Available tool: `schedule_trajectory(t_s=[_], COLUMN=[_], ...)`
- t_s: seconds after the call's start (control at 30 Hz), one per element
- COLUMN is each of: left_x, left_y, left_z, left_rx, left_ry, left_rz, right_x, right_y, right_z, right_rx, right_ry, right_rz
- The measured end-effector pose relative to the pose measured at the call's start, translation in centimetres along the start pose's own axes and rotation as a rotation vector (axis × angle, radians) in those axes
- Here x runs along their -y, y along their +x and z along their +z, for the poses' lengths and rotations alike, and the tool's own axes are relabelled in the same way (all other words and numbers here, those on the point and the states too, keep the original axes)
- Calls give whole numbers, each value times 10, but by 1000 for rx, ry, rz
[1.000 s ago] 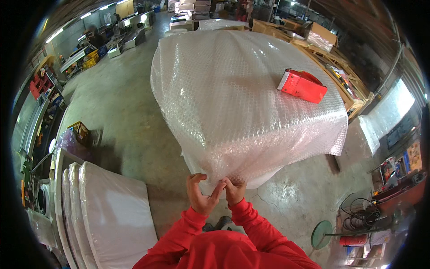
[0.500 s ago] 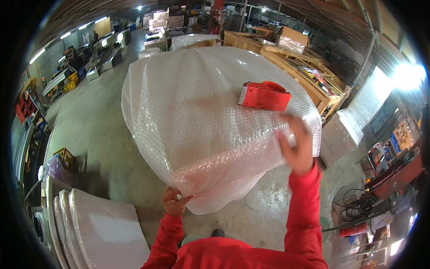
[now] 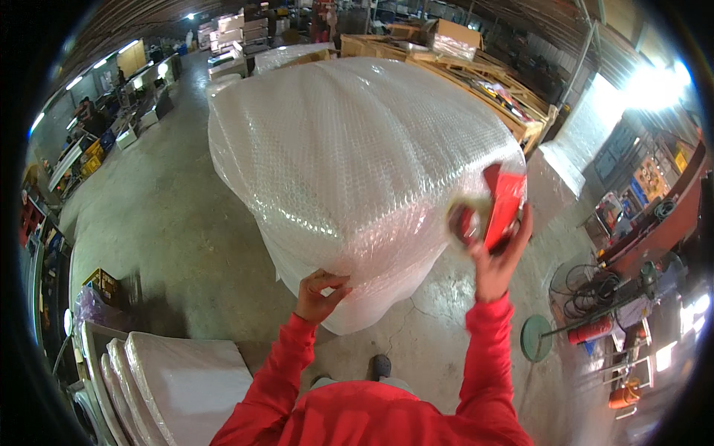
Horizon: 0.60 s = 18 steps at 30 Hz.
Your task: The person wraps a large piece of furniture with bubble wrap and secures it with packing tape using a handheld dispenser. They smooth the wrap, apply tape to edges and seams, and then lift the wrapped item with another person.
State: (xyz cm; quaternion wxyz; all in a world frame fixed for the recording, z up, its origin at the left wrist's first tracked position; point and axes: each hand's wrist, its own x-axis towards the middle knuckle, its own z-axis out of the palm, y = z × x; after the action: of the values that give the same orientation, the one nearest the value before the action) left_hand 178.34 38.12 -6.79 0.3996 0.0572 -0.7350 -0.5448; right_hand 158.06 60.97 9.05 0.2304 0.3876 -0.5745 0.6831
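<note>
A large, bulky thing covered in clear bubble wrap (image 3: 320, 156) stands in front of me; what is inside cannot be made out. My left hand (image 3: 320, 294) is closed in a pinch on the bubble wrap at the near corner, below the top edge. On the right, my right hand (image 3: 500, 266) grips a red tape dispenser (image 3: 506, 207), held up beside the wrapped side. A tape roll (image 3: 464, 223) shows at the dispenser's left, blurred by motion.
Several wrapped white panels (image 3: 186, 379) lean at the lower left. Wooden crates (image 3: 446, 74) stand behind the wrapped bulk. At the right are a coiled black cable (image 3: 591, 290), a green round base (image 3: 535, 336) and a red cylinder (image 3: 590, 330). Concrete floor (image 3: 171, 201) stretches left.
My right hand has picked the tape dispenser up off the top of the bubble wrap and brought it nearer to me. My left hand has shifted up and right along the near corner.
</note>
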Motion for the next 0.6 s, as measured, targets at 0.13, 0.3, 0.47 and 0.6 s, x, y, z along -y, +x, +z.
schedule_trajectory(t_s=[0.13,0.3,0.47,0.6], left_x=[4,2,-2,-1], left_y=[5,7,9,5], left_z=[-9,-13,-16,-10], left_rx=[92,102,122,81], left_ry=[48,24,215,173], left_rz=[25,74,134,142], right_x=[26,14,-2,-12], right_y=[-126,-182,-184,-196], right_z=[8,43,46,34], right_rx=[70,355,454,531], right_ry=[-162,-296,-264,-307], right_rz=[43,203,234,285])
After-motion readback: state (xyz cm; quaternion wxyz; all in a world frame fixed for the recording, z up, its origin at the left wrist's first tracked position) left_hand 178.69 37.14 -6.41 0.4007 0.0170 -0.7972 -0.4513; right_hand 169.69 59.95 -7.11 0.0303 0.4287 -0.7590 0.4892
